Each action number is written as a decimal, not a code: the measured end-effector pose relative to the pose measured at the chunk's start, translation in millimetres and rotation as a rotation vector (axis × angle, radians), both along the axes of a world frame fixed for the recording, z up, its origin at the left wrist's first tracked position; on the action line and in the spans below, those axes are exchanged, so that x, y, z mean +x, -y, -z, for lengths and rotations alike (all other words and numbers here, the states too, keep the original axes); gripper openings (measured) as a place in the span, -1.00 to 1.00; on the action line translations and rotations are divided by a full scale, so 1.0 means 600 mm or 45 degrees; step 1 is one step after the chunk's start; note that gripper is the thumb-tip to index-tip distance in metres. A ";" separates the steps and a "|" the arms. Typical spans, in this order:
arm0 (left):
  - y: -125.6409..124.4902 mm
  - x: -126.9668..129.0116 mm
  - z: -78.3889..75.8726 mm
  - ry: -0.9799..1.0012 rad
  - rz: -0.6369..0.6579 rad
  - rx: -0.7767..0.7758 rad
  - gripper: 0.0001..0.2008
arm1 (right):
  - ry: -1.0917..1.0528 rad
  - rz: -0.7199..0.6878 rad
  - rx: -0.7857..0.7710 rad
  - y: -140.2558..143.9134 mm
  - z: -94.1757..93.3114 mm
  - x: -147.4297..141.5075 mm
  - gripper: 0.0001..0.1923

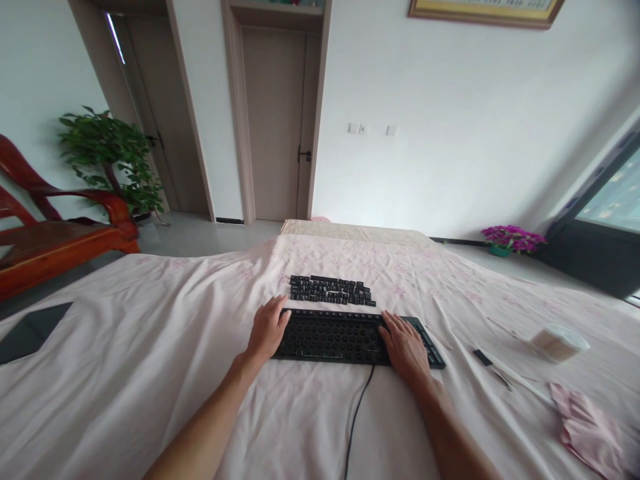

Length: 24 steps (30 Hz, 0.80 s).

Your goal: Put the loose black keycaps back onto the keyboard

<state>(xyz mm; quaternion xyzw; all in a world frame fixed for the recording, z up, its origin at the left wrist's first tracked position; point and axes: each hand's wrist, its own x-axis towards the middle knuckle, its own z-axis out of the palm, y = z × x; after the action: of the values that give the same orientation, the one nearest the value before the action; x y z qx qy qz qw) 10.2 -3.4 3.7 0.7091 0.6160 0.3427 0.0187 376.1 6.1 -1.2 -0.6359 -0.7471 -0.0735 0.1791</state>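
Note:
A black computer keyboard lies on the cloth in front of me, most of its keycaps off and a few keys still on its right end. My left hand grips its left end, thumb over the edge. Across the right part of the keyboard my right hand lies flat with fingers stretched out, hiding some of that area. Just beyond the keyboard, loose black keycaps are laid out in rows. From the near edge a black cable runs toward me.
On the right lie tweezers, a dark-tipped tool, a pack of cotton swabs and a pink cloth. A dark flat tablet-like thing lies at left. The pinkish tablecloth is wrinkled.

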 end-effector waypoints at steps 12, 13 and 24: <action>0.009 -0.066 0.029 0.155 0.021 -0.093 -0.63 | 0.024 0.033 0.008 -0.006 0.009 0.001 -0.49; 0.007 -0.067 0.027 0.172 0.033 -0.093 -0.64 | 0.028 0.036 0.007 -0.005 0.009 0.001 -0.49; -0.005 -0.076 0.022 0.253 0.056 -0.121 -0.67 | 0.010 -0.065 0.015 -0.036 -0.082 -0.118 -0.64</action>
<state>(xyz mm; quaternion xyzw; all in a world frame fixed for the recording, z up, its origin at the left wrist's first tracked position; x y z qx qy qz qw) -35.5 -0.3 -9.4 0.6834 0.6108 0.3812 0.1207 305.0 27.5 48.2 -0.6152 -0.7633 -0.0759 0.1818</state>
